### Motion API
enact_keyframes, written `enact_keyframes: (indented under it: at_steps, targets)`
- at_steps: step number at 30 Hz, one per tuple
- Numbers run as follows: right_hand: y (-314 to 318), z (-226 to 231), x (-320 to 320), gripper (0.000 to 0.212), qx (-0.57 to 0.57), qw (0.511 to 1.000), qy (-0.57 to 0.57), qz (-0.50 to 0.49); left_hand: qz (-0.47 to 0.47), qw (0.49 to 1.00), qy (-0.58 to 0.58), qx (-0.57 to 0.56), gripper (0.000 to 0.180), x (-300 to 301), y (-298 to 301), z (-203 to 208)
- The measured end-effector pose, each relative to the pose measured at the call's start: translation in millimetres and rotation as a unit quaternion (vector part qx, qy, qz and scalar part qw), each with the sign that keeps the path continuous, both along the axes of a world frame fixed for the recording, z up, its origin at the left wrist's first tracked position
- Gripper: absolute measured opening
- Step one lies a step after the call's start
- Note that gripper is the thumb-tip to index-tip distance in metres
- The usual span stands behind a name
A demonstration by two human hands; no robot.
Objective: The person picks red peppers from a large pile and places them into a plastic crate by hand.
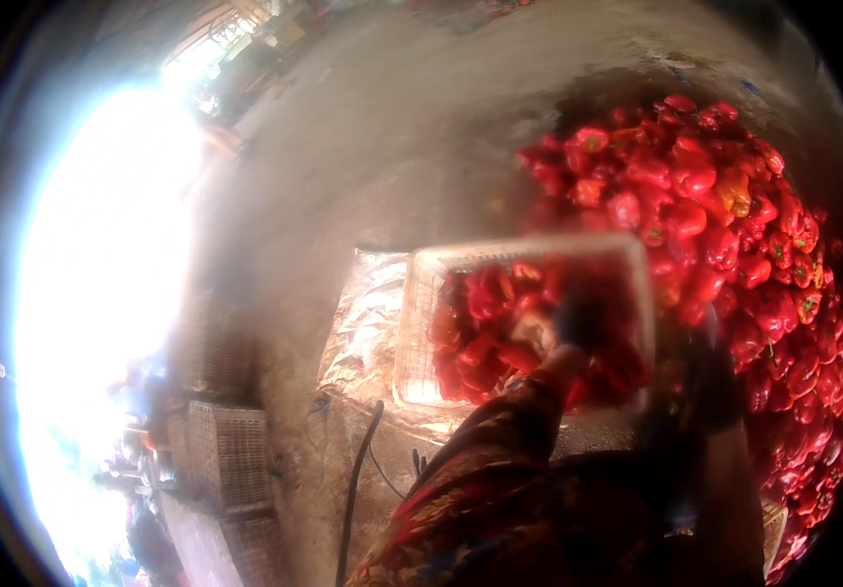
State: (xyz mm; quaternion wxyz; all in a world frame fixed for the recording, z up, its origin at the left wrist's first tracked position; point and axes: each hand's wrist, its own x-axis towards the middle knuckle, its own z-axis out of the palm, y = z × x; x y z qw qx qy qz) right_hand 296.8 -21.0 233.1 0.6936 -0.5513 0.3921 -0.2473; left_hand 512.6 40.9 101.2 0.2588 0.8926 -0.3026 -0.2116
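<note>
Red peppers (485, 293) are gathered in a pale crate (423, 284), taken here as the centre of the clock. A far larger pile of peppers (686, 181) is spread on the ground (343, 157) from 1 to 4 o'clock. The left hand (583, 318) is held inside the crate, towards 3 o'clock, where it is lost in a dark blur past the wrist; whether its fingers are spread, pressed together or pinching a pepper cannot be told. The right hand (715, 386) seems to be shown as a dark, smeared shape outside the rim, towards 4 o'clock and near the pile; its fingers cannot be made out either. The crate is set partly over a crumpled sheet (363, 313), seen at 9 o'clock, and stacked baskets (226, 455) are placed at 8.

The step in hand is judged to be the handling of peppers within the crate; whether they are laid in or picked out is not shown. For the next move, a sure but gentle grip would seem to be needed, with the rim cleared.
</note>
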Motion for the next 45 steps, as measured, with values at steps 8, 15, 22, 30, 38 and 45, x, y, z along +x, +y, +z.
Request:
enact_keyframes:
  at_steps: [8, 15, 22, 30, 38, 45]
  targets:
    - [-60.7, -76.0, -65.3, 0.034, 0.043, 0.997, -0.049, 0.046, -0.045, 0.997, -0.058, 0.009, 0.088, -6.7, -5.4, -37.4]
    - [-123.7, -88.3, -160.5, 0.036, -0.057, 0.989, 0.129, -0.042, -0.056, 0.997, -0.047, 0.004, 0.078, -12.8, -4.2, -47.8]
    - [-112.1, -115.8, -191.7, 0.04, -0.026, 0.983, 0.174, -0.06, -0.054, 0.998, -0.04, -0.007, 0.069, -4.2, -19.3, -49.7]
    - [-83.0, -128.4, -245.7, 0.047, -0.006, 0.983, 0.153, -0.103, -0.095, 0.994, -0.058, -0.02, 0.059, 12.8, -13.5, -60.7]
    - [21.2, -86.7, -413.9, 0.045, -0.18, 0.934, 0.274, -0.143, -0.08, 0.989, 0.039, -0.115, 0.05, 50.4, -13.0, -67.1]
    - [174.1, -88.0, -486.2, 0.053, -0.233, 0.601, 0.757, -0.109, -0.071, 0.96, 0.211, -0.168, 0.043, -3.2, -78.0, 15.8]
